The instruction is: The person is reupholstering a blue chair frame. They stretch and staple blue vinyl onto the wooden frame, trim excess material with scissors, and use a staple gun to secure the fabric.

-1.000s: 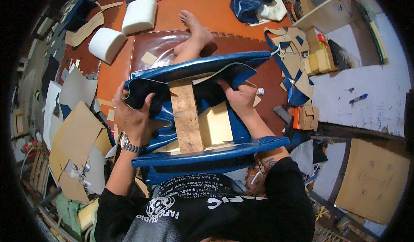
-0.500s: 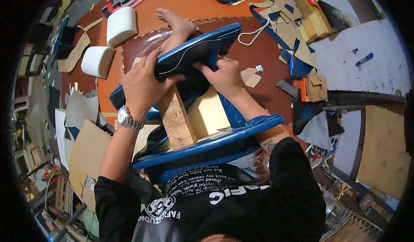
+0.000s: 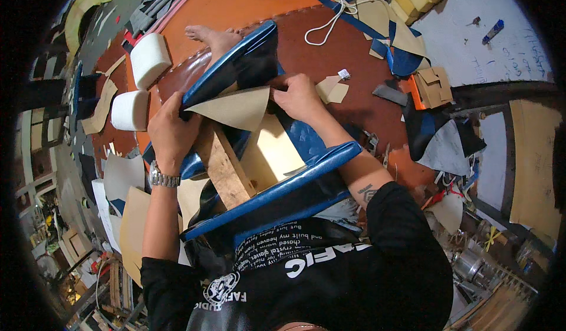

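A blue glossy vinyl cover [image 3: 259, 39] with a dark inner side wraps a padded piece in front of me. My left hand [image 3: 173, 132], wearing a metal watch, is closed on the cover's left end. A tan-backed flap [image 3: 236, 107] stretches between my hands. My right hand [image 3: 296, 98] pinches the flap's right end; its fingertips are partly hidden. Below them a wooden block [image 3: 227, 166] slants across the opening beside a pale yellow panel [image 3: 268, 151]. A second blue padded edge [image 3: 271, 195] lies across my lap.
Two white foam blocks [image 3: 150, 60] rest at left on the brown and orange floor covering. Tan and blue scraps [image 3: 374, 12] with a white cord [image 3: 321, 33] lie at far right, near an orange-sided box [image 3: 430, 89]. A bare foot [image 3: 213, 39] shows beyond the cover.
The tan-backed flap has turned outward and now shows between my hands, where dark material with a pale edge line was. The view has shifted, and the far blue edge appears further left.
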Motion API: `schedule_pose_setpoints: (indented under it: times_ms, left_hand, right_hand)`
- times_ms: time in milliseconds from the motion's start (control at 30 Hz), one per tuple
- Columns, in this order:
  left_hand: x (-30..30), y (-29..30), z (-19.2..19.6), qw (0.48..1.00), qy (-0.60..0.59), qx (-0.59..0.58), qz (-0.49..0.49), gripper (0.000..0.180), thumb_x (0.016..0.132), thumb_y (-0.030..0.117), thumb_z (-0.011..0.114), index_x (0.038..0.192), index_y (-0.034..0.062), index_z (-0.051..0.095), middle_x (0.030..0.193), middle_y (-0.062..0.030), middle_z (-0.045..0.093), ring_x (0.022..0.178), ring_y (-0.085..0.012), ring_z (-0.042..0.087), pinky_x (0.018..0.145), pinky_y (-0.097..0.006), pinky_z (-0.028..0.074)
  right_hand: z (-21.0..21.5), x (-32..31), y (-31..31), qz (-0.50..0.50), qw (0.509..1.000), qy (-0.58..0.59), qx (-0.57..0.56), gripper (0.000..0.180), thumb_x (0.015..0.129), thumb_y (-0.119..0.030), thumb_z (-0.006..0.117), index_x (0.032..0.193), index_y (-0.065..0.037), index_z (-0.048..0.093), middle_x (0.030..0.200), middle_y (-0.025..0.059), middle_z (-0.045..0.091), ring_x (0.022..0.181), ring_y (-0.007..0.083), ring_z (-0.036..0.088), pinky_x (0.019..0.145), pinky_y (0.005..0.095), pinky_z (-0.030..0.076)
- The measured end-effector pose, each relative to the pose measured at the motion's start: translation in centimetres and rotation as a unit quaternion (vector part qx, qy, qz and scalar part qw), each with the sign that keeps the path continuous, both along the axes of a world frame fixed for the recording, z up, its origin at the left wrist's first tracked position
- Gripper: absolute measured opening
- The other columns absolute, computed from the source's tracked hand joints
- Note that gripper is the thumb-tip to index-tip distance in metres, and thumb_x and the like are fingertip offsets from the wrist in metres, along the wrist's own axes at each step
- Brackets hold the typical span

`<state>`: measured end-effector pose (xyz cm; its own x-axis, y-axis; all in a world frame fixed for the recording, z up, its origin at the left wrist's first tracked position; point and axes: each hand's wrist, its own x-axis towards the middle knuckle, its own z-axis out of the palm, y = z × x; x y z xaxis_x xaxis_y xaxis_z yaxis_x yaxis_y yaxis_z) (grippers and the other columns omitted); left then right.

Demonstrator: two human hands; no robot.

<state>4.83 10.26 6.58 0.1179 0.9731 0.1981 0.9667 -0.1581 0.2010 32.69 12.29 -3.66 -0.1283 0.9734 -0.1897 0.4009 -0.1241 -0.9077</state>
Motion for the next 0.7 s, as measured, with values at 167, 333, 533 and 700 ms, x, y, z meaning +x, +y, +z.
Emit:
schedule_pose_setpoints:
  times_ms: [167,333,533,700]
  left_hand:
    - [0.7,0.2,0.8,0.999,0.021,-0.034,0.018,0.048,0.079,0.027,0.087,0.122,0.0100,0.074,0.101,-0.0166,0.079,0.094,-0.0352,0.076,0.083,-0.044,0.060]
    - [-0.7,-0.4,0.8,0.993,-0.093,-0.027,-0.070,0.058,0.085,0.025,0.086,0.138,0.0096,0.067,0.120,-0.0159,0.077,0.109,-0.0304,0.076,0.093,-0.041,0.059]
    - [-8.5,-5.3,0.7,0.943,-0.321,0.090,0.006,0.032,0.105,0.011,0.065,0.135,-0.0013,0.065,0.130,-0.0169,0.073,0.125,-0.0255,0.067,0.104,-0.038,0.051]
    - [-9.2,-8.9,2.7,0.906,-0.368,-0.188,-0.088,0.021,0.110,0.008,0.056,0.118,-0.0051,0.069,0.108,-0.0120,0.074,0.094,-0.0178,0.069,0.084,-0.032,0.054]
  right_hand:
    - [0.5,-0.5,-0.1,-0.003,1.000,0.002,-0.019,0.026,0.096,-0.021,0.074,0.113,-0.003,0.081,0.100,0.0189,0.080,0.092,0.0261,0.078,0.084,0.0384,0.059]
    - [0.1,2.2,-0.6,0.030,0.984,0.161,0.075,0.028,0.094,-0.018,0.080,0.113,0.001,0.079,0.100,0.0135,0.080,0.093,0.0194,0.075,0.084,0.0344,0.059]
    - [-8.4,16.9,-8.1,-0.306,0.946,-0.100,0.035,0.034,0.098,-0.028,0.075,0.114,0.002,0.077,0.108,0.0174,0.079,0.097,0.0270,0.076,0.088,0.0409,0.058]
    - [-17.1,21.1,-24.7,-0.296,0.911,-0.270,-0.097,0.028,0.090,-0.032,0.076,0.091,-0.004,0.077,0.088,0.0191,0.075,0.085,0.0391,0.073,0.076,0.0488,0.056]
